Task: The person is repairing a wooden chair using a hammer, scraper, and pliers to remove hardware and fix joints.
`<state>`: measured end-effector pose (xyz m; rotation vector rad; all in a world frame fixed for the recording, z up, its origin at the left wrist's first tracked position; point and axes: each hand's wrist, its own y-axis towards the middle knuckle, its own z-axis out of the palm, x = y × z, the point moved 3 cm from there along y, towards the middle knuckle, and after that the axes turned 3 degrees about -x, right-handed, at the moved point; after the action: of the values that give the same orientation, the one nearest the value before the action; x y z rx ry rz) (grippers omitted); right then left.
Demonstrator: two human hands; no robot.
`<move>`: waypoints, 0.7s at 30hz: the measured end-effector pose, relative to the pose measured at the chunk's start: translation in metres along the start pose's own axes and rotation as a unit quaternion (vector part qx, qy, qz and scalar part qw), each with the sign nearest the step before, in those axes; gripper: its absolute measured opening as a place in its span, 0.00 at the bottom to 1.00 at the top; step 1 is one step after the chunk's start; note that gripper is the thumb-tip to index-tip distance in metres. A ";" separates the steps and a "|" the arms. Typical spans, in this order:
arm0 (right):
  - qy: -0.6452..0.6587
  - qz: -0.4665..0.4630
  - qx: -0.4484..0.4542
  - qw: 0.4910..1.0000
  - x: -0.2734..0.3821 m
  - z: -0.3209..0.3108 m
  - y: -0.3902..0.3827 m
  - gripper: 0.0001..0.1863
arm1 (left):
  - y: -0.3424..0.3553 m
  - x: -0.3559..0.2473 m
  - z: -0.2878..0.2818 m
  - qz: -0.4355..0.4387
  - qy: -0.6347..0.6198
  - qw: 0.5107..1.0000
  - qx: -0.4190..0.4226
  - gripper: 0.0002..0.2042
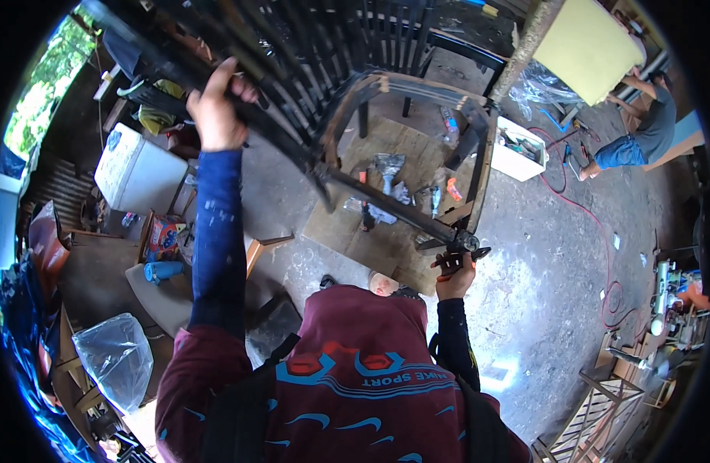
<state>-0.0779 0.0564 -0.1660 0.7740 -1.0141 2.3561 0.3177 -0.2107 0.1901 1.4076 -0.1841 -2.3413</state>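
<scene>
A dark wooden chair (281, 147) with a slatted back lies tipped in front of me, its seat frame open and without a seat panel. My left hand (218, 108) is wrapped round a dark rail at the upper left of it. In my right hand (455, 282) is a pair of pliers (452, 264) with orange and black handles. Their dark jaws are at the near right corner of the chair frame; whether they bite on anything is too small to tell. Below the chair, a wooden board (339, 243) bears a brush-like tool (388, 171), an orange piece (453, 189) and crumpled plastic.
A white box (521, 150) of small items stands right of the chair. A red hose (598, 220) winds over the concrete floor. At the far right another person (652, 127) handles a pale yellow panel (590, 50). On the left are a white cooler (138, 174) and a blue tumbler (163, 270).
</scene>
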 end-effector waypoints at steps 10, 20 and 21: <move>-0.219 -0.071 0.169 0.958 0.195 0.079 0.090 0.23 | -0.117 -0.064 0.106 0.107 0.071 0.989 -0.067 0.07; -0.399 -0.083 0.198 0.892 0.241 0.188 0.164 0.21 | -0.005 -0.036 0.117 0.072 0.135 0.988 -0.007 0.08; -0.408 -0.065 0.213 0.885 0.242 0.195 0.164 0.22 | -0.002 -0.036 0.115 0.068 0.132 0.989 -0.025 0.08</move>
<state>-0.2932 -0.1490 0.0205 2.0455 -0.6688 2.1543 0.2319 -0.2055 0.2744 1.6084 -0.1388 -2.0134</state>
